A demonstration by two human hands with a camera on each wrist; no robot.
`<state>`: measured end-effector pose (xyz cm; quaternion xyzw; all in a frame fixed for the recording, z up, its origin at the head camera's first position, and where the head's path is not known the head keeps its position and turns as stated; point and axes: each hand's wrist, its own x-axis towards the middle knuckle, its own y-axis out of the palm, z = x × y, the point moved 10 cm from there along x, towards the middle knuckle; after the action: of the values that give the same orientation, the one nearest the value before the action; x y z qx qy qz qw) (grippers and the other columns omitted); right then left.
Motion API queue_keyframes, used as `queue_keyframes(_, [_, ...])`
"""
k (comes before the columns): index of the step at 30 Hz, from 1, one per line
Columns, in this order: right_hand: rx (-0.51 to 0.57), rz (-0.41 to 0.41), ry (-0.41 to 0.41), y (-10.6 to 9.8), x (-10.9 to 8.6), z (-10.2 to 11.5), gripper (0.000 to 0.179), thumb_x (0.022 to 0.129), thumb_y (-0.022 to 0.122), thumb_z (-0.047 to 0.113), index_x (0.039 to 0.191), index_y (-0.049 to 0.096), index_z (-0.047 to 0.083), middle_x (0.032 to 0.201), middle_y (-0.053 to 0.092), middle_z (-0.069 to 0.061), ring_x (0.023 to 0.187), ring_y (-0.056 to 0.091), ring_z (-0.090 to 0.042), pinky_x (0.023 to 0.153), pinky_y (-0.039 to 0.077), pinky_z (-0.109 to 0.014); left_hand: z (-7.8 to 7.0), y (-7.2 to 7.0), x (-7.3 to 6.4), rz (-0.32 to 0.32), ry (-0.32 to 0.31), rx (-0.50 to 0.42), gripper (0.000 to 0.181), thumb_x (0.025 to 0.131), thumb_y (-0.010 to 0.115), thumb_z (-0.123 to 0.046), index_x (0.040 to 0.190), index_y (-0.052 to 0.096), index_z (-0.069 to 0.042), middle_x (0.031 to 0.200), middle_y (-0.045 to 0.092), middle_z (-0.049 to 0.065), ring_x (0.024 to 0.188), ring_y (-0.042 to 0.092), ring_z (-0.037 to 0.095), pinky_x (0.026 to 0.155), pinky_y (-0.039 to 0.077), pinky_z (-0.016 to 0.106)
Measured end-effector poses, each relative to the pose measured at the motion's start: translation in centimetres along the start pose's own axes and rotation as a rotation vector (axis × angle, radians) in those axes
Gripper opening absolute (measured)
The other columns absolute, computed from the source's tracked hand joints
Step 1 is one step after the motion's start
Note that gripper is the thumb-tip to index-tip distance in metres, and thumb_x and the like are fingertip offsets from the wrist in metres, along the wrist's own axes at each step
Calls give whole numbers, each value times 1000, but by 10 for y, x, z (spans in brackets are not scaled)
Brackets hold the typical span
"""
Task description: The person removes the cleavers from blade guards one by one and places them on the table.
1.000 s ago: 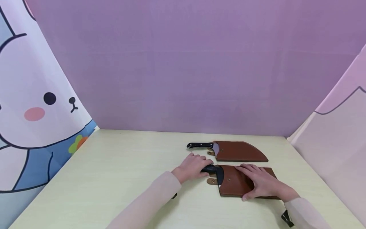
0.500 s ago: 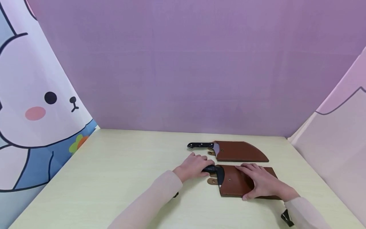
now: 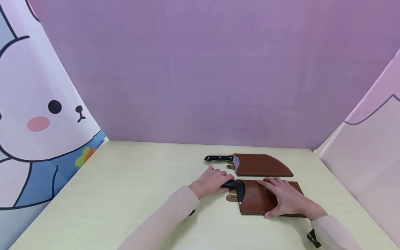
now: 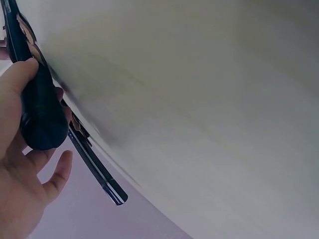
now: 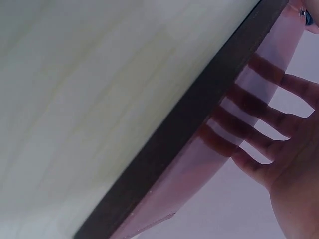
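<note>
My left hand (image 3: 213,181) grips the black handle (image 4: 42,117) of a cleaver. Its blade sits in a brown rectangular leather sheath (image 3: 254,201) lying on the table, and a dark strip of blade (image 3: 240,191) shows at the sheath's mouth. A tan snap strap (image 3: 232,198) lies unfastened beside that mouth. My right hand (image 3: 289,198) rests spread across the sheath, the fingers near its far edge and the thumb at its near edge. In the right wrist view, the straight fingers (image 5: 279,119) touch the sheath's glossy top.
Behind, a second knife with a black riveted handle (image 3: 220,158) lies in a brown curved sheath (image 3: 262,165), close to the first. The pale table (image 3: 125,194) ends at a purple backdrop (image 3: 200,69). A cartoon-printed cloth (image 3: 37,86) hangs at the left.
</note>
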<state>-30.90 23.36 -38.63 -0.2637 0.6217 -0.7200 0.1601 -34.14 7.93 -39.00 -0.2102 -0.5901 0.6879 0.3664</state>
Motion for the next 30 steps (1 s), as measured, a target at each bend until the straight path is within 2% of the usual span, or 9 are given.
queue_keyframes(13, [-16, -36, -17, -4, -2, 2, 104, 51, 64, 80, 132, 48, 17, 124, 51, -10, 114, 45, -30, 83, 39, -59, -5, -3, -3, -30, 63, 57, 43, 87, 55, -48, 125, 46, -32, 97, 60, -9, 80, 58, 11, 66, 36, 26])
queue_keyframes(23, [-26, -64, -40, -11, -2, 6, 104, 51, 65, 78, 132, 47, 17, 126, 51, -10, 113, 46, -28, 84, 38, -55, -6, -7, -7, -74, 77, 87, 43, 88, 51, -49, 126, 46, -29, 99, 60, -8, 83, 58, 10, 67, 37, 27])
queue_keyframes(30, [-27, -65, -42, -16, -2, 8, 104, 51, 66, 77, 132, 47, 15, 125, 51, -11, 111, 46, -28, 85, 38, -56, -3, -9, -8, -96, 76, 65, 45, 89, 50, -48, 128, 44, -28, 103, 60, -7, 86, 59, 10, 70, 41, 28])
